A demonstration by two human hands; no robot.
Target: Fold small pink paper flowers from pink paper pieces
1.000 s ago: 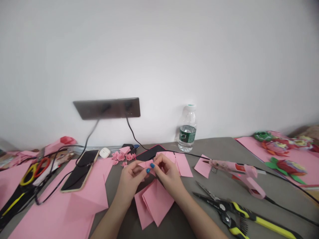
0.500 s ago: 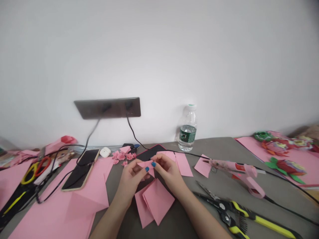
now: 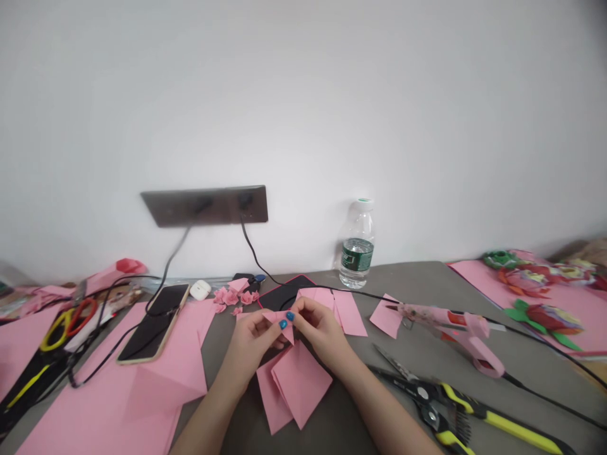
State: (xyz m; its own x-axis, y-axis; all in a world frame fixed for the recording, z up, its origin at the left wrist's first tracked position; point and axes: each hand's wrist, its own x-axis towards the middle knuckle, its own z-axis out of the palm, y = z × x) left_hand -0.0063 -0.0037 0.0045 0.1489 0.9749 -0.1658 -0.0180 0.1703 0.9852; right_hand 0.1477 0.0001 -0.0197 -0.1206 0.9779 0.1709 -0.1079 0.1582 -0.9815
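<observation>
Both hands are on it here: the left hand [image 3: 249,347] and right hand [image 3: 322,332] pinch a small folded pink paper [image 3: 279,319] between their fingertips, just above a stack of folded pink sheets [image 3: 301,382] on the gray table [image 3: 417,284]. Pinching tight right by the crease seems best, so nothing slips. The paper's long axis runs roughly left to right, tilted a bit, with a pointed corner aiming down toward the person.

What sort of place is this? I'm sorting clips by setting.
Most likely a paper-craft workspace: a grey table strewn with folded pink paper, a pink hot glue gun and finished paper flowers.
</observation>
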